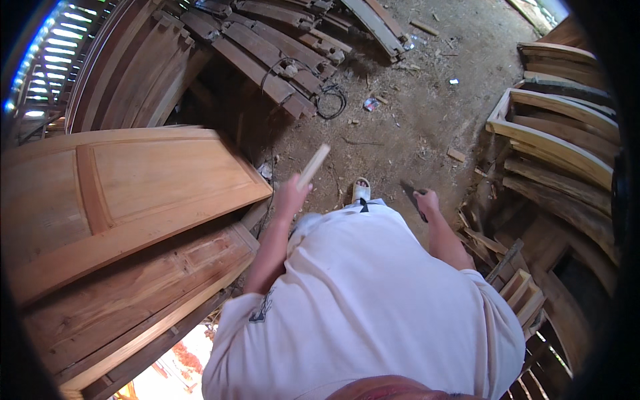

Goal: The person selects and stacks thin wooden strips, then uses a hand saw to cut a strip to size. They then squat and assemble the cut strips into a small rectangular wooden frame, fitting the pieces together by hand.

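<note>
Gripped in the left hand (pixel 292 195), near nine o'clock, is a straight, pale wooden strip (pixel 315 165) slanting toward one o'clock; the right hand (pixel 429 202), at three, closes on a dark, narrow tool (pixel 409 191) of unclear kind. Further out lie a smooth, panelled wooden door (pixel 167 173) at nine, notched brown beams (pixel 257 57) at eleven, gritty, chip-strewn ground (pixel 400 93) at one, and pale curved frames (pixel 553 139) between two and three.

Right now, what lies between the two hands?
The head view shows a sandaled foot and dirt floor between the left hand and the right hand.
</note>
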{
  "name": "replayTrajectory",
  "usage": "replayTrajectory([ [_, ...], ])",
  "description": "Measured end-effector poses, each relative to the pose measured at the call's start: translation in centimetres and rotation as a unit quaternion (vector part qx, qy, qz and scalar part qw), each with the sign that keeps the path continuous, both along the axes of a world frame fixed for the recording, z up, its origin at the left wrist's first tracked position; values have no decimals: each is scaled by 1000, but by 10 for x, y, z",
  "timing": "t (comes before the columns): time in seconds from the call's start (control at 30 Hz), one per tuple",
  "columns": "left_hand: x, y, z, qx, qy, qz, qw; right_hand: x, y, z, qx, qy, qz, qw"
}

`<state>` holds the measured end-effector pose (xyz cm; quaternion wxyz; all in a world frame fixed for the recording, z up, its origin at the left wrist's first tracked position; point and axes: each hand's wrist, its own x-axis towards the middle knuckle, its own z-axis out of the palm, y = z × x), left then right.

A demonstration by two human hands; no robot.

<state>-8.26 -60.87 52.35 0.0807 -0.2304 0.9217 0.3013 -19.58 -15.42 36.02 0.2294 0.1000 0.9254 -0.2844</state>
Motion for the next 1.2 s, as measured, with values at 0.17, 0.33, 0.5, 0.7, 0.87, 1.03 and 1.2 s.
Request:
replayTrajectory([
  [0.17, -109, -30, 36, -18, 46, -75, 996, -18, -20, -15, -148, 37, -162, 975],
  [0.33, -183, -79, 27, 29, 6, -142, 989, -9, -67, 7, -283, -27, -382, 879],
  [0.5, -270, -135, -6, 147, -36, -223, 963, 11, -114, 6, -285, -12, -519, 806],
  [0.7, -370, -204, -34, 190, -61, -368, 908, 9, -225, 81, -248, 57, -644, 721],
  [0.87, -420, -237, -40, 72, -20, -516, 853, 0, -303, 132, -259, 138, -669, 683],
  [1.03, -439, -261, -63, 37, -21, -564, 825, -20, -375, 168, -319, 146, -707, 614],
  [1.2, -446, -269, -96, -11, -82, -589, 804, -38, -422, 147, -329, 153, -700, 615],
])
